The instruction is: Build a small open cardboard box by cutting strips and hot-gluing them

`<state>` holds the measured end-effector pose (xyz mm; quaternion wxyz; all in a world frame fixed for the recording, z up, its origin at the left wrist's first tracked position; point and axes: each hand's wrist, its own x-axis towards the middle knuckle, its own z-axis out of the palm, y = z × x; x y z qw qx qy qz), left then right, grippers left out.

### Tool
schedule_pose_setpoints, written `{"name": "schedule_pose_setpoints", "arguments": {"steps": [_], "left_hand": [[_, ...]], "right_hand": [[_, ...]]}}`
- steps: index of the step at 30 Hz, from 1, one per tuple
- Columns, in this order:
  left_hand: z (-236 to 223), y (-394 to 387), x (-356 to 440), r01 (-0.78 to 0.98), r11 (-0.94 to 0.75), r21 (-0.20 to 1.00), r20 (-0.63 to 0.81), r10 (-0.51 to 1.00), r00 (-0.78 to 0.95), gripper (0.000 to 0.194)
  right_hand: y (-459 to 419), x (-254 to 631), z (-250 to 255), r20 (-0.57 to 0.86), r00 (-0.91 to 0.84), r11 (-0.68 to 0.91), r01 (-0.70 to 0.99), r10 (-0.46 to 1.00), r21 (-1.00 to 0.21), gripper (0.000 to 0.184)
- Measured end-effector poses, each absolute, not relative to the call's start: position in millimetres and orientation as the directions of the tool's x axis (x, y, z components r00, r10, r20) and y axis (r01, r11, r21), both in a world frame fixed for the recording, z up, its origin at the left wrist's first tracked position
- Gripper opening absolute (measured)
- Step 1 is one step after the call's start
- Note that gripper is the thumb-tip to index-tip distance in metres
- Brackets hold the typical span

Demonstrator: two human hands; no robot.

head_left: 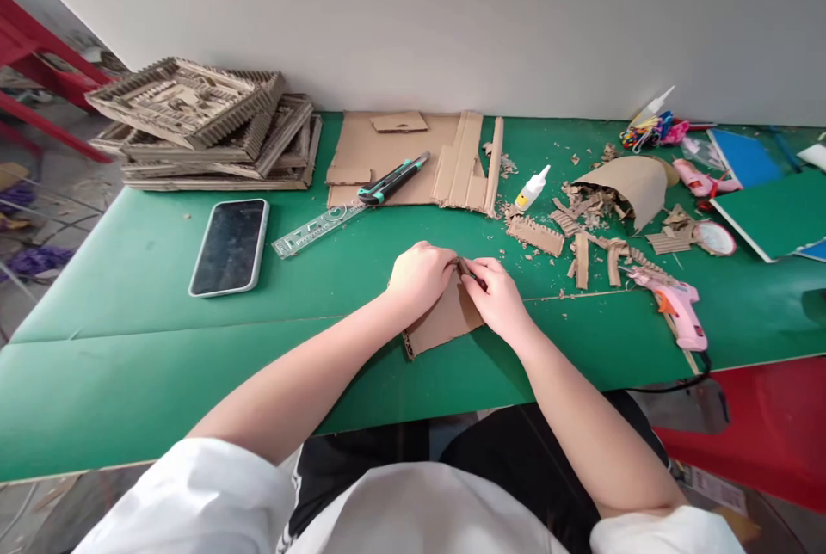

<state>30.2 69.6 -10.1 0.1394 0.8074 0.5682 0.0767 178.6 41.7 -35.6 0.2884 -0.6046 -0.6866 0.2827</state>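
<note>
Both hands meet over a small piece of brown cardboard (445, 322) lying on the green table (161, 347). My left hand (421, 276) is closed, its fingers pinching the top edge of the cardboard piece. My right hand (496, 296) is also closed, pinching the same edge from the right side. Whether a small strip sits between the fingertips cannot be made out.
A phone (231, 246) lies at left, a clear ruler (316, 230) and utility knife (393, 179) by a flat cardboard sheet (413, 156). Stacked cardboard frames (206, 124) stand at back left. A glue bottle (533, 188), cardboard scraps (581, 227) and pink glue gun (674, 306) lie right.
</note>
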Motion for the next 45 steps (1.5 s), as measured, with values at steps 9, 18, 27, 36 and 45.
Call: {"name": "schedule_pose_setpoints", "arguments": {"steps": [9, 18, 27, 36, 45], "left_hand": [[-12.1, 70.1, 30.1, 0.897, -0.301, 0.324, -0.018, 0.946, 0.324, 0.023], [-8.0, 69.8, 29.8, 0.896, -0.31, 0.316, -0.042, 0.939, 0.34, 0.022], [-6.0, 70.4, 30.0, 0.896, -0.314, 0.314, -0.053, 0.937, 0.346, 0.023], [-7.0, 71.2, 29.9, 0.893, -0.313, 0.323, -0.051, 0.937, 0.346, 0.023], [-7.7, 71.1, 29.7, 0.89, -0.326, 0.319, -0.037, 0.934, 0.356, 0.021]], "right_hand": [[39.9, 174.2, -23.1, 0.1, -0.072, 0.112, 0.869, 0.992, -0.482, 0.033], [45.9, 163.5, -19.1, 0.117, -0.063, 0.087, 0.972, 0.991, -0.219, 0.031], [46.7, 165.0, -22.3, 0.184, -0.013, 0.069, 0.95, 0.983, -0.304, 0.032], [47.8, 166.6, -23.7, 0.152, -0.131, 0.166, 0.956, 0.98, -0.243, 0.028], [47.0, 162.9, -24.2, 0.171, -0.055, 0.097, 0.965, 0.984, -0.243, 0.033]]}}
